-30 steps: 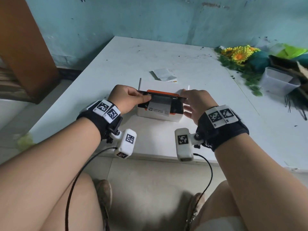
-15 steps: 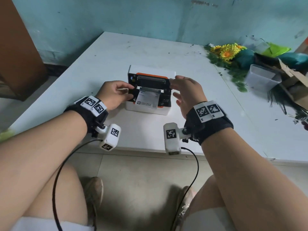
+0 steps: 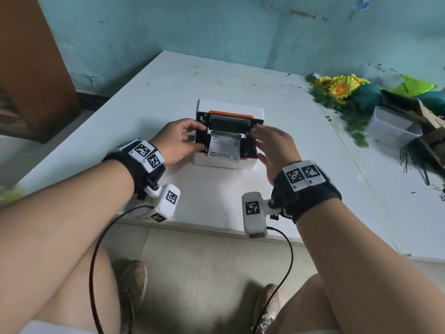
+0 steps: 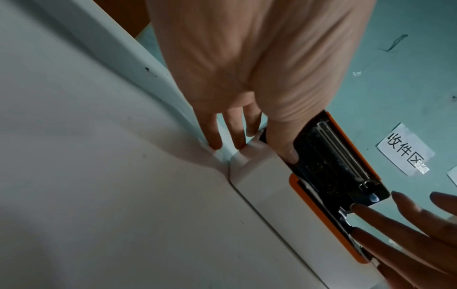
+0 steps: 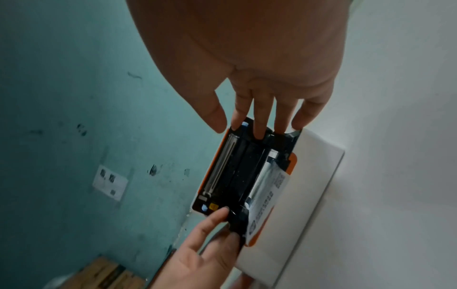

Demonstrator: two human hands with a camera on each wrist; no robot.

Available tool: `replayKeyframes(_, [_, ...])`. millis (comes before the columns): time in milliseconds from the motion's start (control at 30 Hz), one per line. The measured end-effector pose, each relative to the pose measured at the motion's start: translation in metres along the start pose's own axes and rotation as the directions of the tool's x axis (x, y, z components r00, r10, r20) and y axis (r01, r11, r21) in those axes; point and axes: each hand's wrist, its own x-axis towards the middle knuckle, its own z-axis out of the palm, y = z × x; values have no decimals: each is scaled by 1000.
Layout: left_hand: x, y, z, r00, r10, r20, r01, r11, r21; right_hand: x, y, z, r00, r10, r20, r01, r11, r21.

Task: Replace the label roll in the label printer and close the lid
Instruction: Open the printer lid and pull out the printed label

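The white label printer (image 3: 226, 162) with orange trim stands on the white table (image 3: 149, 97), its lid (image 3: 228, 120) swung up and open. A printed label strip (image 3: 224, 147) runs out of the black bay and over the front. My left hand (image 3: 190, 138) holds the printer's left wall, thumb (image 4: 284, 148) inside the bay and fingers down the white outer side. My right hand (image 3: 272, 145) is at the right end, its straight fingertips (image 5: 259, 133) touching the black edge by the lid's hinge. The roll itself is hidden in the bay.
Artificial sunflowers (image 3: 339, 88), a clear plastic tub (image 3: 390, 128) and a cardboard box (image 3: 428, 121) crowd the table's right side. The table's near edge (image 3: 204, 225) is just under my wrists. A paper note (image 4: 405, 150) is stuck on the teal wall.
The lid has gone from nearly flat, held by both hands, to standing upright. My hands have slid from the lid's edge to the printer's two sides.
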Motion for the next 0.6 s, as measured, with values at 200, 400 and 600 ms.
replayKeyframes(200, [3,2,4,999,-15,35,14,1000,14,-1,11,2,988,-147,36,151,941,-304])
replayKeyframes(400, [4,4,3,999,-38,36,38,999,-11,-1,16,-9,988,-131,87,156,900,-408])
replayKeyframes(600, [10,2,1,996,-80,35,82,995,-51,4,21,-15,988,-116,98,149,864,-481])
